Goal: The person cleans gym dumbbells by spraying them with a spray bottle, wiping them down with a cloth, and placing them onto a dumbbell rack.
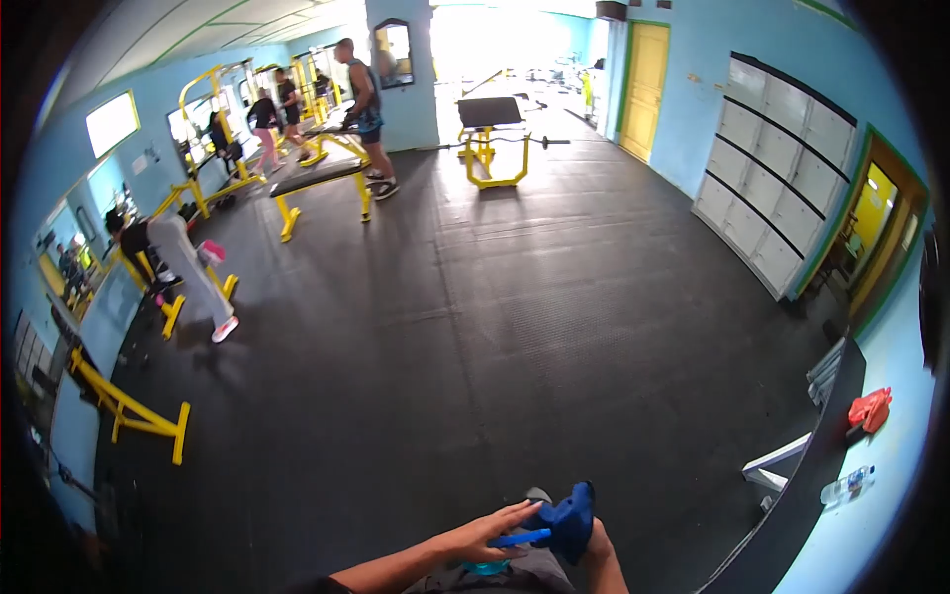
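Note:
At the bottom of the head view, a dark blue fabric piece (569, 523) with a black edge is bunched up above my lap. It may be a glove or a wrap; its kind is not clear. My right hand (600, 541) is against its right side, and the fabric hides most of the fingers. From the left, my left hand (485, 533) reaches across, its long fingers touching the fabric. A brighter blue strap (520, 540) lies between those fingers and the thumb. Below the hands, my grey-clad lap and a turquoise patch (487, 568) partly show.
Black mat flooring (396, 396) stretches ahead. To the right are a ledge (792, 505), a water bottle (848, 485), a red bag (870, 410) and lockers (777, 163). Yellow gym benches (322, 180) and a barbell (505, 143) stand farther off. Several people are on the left, one bending (183, 252).

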Tool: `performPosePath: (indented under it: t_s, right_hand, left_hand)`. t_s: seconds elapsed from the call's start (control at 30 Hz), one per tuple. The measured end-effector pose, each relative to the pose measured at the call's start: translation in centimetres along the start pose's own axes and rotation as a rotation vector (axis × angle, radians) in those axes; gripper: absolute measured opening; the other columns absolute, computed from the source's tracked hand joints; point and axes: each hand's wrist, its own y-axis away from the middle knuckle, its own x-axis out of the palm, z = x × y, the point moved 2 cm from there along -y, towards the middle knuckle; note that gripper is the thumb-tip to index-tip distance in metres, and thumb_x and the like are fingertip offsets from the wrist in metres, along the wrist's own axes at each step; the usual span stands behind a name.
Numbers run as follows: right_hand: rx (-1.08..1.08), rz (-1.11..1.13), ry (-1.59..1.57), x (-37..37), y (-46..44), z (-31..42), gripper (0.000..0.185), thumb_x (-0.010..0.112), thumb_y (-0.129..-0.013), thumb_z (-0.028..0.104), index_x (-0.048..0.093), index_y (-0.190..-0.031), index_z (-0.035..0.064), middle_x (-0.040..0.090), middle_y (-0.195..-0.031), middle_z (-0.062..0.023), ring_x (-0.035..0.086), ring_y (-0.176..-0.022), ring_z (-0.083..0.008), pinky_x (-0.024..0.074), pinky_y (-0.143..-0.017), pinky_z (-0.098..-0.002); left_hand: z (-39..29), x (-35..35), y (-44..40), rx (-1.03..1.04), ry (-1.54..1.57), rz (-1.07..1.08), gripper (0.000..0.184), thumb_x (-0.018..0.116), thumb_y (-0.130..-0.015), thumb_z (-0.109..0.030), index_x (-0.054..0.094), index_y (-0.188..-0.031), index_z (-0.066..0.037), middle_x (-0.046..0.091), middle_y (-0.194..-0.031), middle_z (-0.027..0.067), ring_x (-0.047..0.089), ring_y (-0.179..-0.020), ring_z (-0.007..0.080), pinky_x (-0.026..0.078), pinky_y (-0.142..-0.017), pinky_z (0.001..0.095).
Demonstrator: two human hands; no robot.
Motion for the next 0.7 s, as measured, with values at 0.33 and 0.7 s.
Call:
performPosePath:
  t_s: [0.33,0.7]
  right_hand:
    - [0.299,0.054,-1.228,-13.5,-18.6,0.4,0.036,0.054,-0.094,0.023,0.055,-0.121,-0.0011,0.062,-0.112,-0.0117,0.065,-0.094,-0.0238,0.056,-0.083,-0.0381]
    - [0.289,0.208,-0.98,-24.7,-47.3,0.8,0.054,0.051,-0.093,0.036,0.043,-0.133,0.0019,0.055,-0.124,-0.0248,0.057,-0.111,-0.0382,0.0505,-0.09,-0.0491]
  left_hand:
    - [0.7,-10.4,-21.9,-0.096,-0.003,0.088,0.086,0.066,-0.088,-0.027,0.008,-0.151,-0.027,0.002,-0.153,0.0274,0.023,-0.136,0.0473,0.036,-0.105,0.0516]
    - [0.6,-25.5,-35.7,0.057,0.159,-0.291,0.074,0.067,-0.087,-0.021,0.025,-0.149,-0.016,0.043,-0.143,0.012,0.042,-0.131,0.026,0.033,-0.108,0.0415]
